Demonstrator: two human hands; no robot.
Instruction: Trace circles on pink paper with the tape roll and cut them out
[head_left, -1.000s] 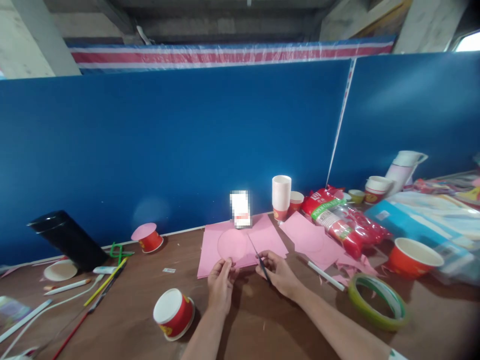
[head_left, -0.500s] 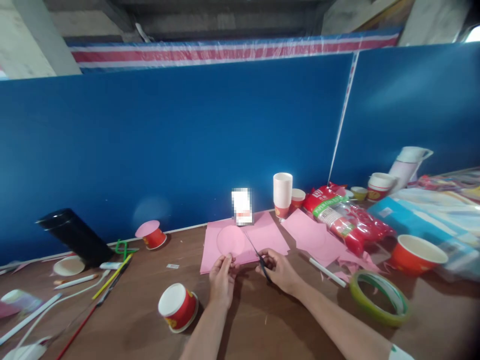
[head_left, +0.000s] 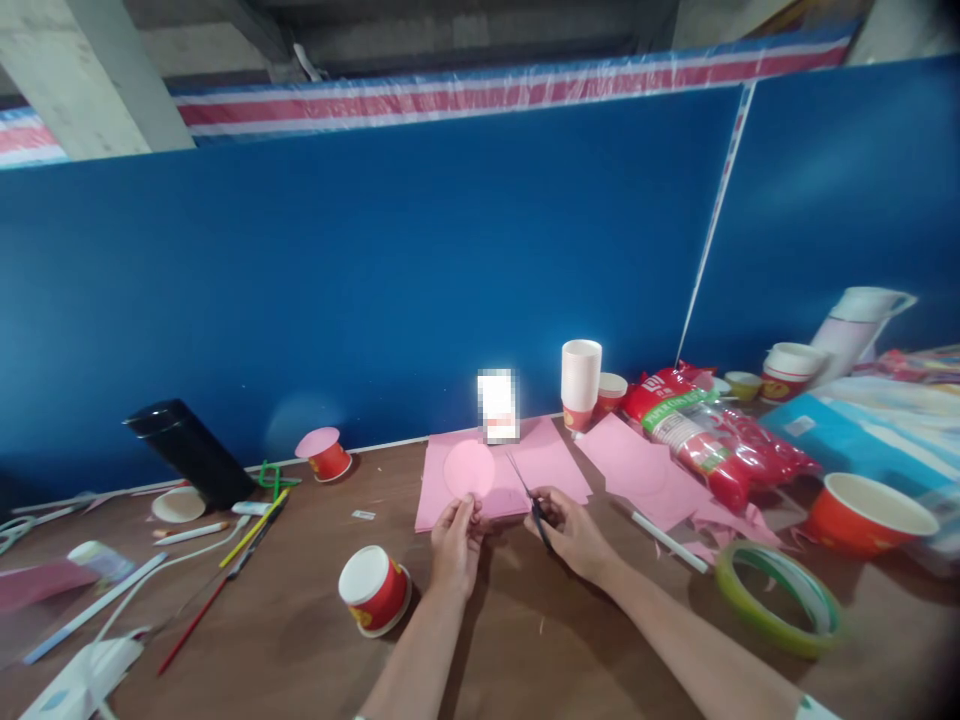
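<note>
A round piece of pink paper (head_left: 469, 468) is pinched at its lower edge between the thumb and fingers of my left hand (head_left: 456, 540). It is over a stack of pink paper sheets (head_left: 431, 500), and I cannot tell whether it touches them. My right hand (head_left: 576, 530) is closed around the dark handles of a pair of scissors (head_left: 535, 505). Their thin blades point up and left, slightly parted, just right of the circle and apart from it. Behind the paper stands a bright phone-like screen (head_left: 498, 408), blurred out.
Cut pink sheets (head_left: 637, 470), a white stick (head_left: 670, 543) and a tape roll (head_left: 829, 620) lie right, near a red bag of paper cups (head_left: 724, 440). A red paper cup (head_left: 375, 592) stands upside down left of my hand. Farther left are a black bottle (head_left: 191, 455) and brushes (head_left: 217, 590).
The view has swung slightly left. The scissors have drawn back from the circle's right edge, and their blades have parted a little. My left hand keeps its pinch on the circle.
</note>
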